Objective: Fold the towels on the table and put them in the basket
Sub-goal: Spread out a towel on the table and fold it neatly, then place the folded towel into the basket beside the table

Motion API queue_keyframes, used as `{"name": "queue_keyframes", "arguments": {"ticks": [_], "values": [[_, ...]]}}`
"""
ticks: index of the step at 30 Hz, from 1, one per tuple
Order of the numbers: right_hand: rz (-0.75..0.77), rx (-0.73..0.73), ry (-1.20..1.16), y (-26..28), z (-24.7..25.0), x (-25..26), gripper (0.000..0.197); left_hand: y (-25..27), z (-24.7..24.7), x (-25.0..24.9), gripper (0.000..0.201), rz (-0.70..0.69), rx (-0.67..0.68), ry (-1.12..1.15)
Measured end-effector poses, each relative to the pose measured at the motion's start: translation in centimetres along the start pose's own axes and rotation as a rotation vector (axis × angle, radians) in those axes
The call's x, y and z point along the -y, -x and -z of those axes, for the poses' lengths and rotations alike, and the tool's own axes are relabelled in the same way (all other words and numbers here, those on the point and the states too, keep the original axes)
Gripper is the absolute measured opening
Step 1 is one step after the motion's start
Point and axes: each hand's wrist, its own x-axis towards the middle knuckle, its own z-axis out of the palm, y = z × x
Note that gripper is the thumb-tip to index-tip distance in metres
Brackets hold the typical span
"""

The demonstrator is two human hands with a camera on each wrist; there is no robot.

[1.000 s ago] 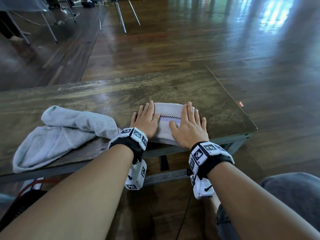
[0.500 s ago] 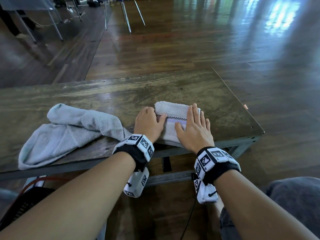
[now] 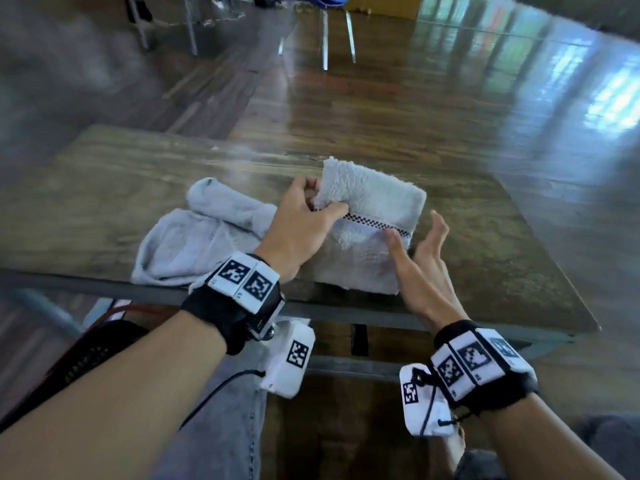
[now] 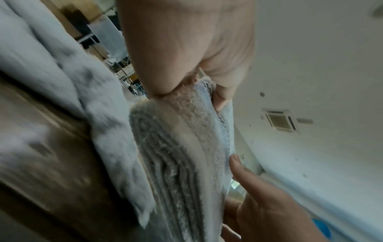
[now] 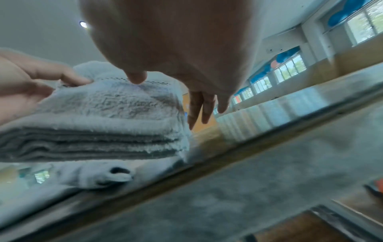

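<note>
A folded white towel [image 3: 377, 206] with a checkered stripe lies near the table's front edge, its left side raised off the wood. My left hand [image 3: 322, 206] pinches that left edge between thumb and fingers, as the left wrist view shows on the folded towel [image 4: 186, 147]. My right hand [image 3: 415, 233] stands on edge at the towel's right side, fingers straight, with only the thumb touching the folded towel [image 5: 103, 122]. A second, crumpled towel [image 3: 207, 233] lies unfolded just left of it.
The wooden table [image 3: 485, 244] has bare surface to the right and behind the towels. A dark meshed object [image 3: 86, 355] with a red cord sits below the table's front edge at the lower left. Chair legs [image 3: 336, 39] stand on the floor beyond.
Both hands lay flat on the folded towel. My left hand has since curled round its left edge and lifted it, and my right hand has turned on edge at its right side.
</note>
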Motion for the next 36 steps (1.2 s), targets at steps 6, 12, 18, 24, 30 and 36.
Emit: {"name": "queue_keyframes", "arguments": {"ticks": [6,12,18,24,30,36], "values": [[0.136,0.254,-0.294,0.6,-7.8,7.3,0.061,3.4,12.2,0.2,0.026,0.052,-0.182,0.239],[0.349,0.506,-0.207,3.6,-18.9,14.3,0.056,9.8,24.9,2.2,0.019,0.025,-0.520,0.256],[0.431,0.886,-0.007,7.0,-31.0,16.1,0.057,17.0,34.2,8.6,0.021,0.202,-0.777,0.110],[0.296,1.147,0.383,9.5,-39.6,11.5,0.052,23.0,36.3,17.8,0.034,0.511,-0.852,-0.045],[0.047,1.247,0.678,8.9,-43.8,6.0,0.075,23.3,33.5,25.9,0.036,0.774,-0.741,-0.049],[-0.040,1.165,0.778,7.1,-45.6,2.7,0.050,19.6,32.8,30.0,0.016,0.892,-0.638,-0.011]]}}
